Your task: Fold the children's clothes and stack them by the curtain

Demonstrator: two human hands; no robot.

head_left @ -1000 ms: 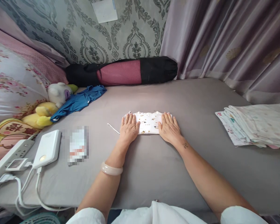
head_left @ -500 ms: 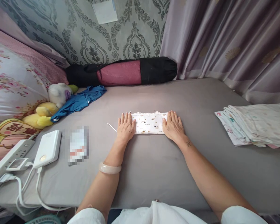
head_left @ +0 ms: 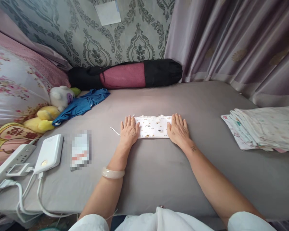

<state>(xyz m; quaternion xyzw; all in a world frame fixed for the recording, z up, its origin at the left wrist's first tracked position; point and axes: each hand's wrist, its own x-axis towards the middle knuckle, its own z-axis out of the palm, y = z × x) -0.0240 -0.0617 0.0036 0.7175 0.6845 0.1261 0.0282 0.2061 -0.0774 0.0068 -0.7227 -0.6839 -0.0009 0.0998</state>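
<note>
A folded white baby garment (head_left: 153,127) with small printed figures lies flat on the grey sheet (head_left: 156,179), in the middle of the head view. My left hand (head_left: 129,131) rests flat over its left end, fingers stretched out and pointing away from me. Over the right end lies my right hand (head_left: 179,130), likewise flat with fingers extended. Both ends of the cloth are hidden under the palms. A thin white tie string (head_left: 115,131) sticks out to the left of my left hand.
Folded cloths (head_left: 265,128) are stacked at the right. At left are a white power bank (head_left: 49,153), a power strip (head_left: 11,168) with cables, a blurred-out item (head_left: 80,150), plush toys (head_left: 60,98) and a blue garment (head_left: 83,104). A black and red rolled bag (head_left: 124,75) lies along the wall.
Almost nothing differs. Both hands stay flat on the folded garment, and the view has shifted very slightly.
</note>
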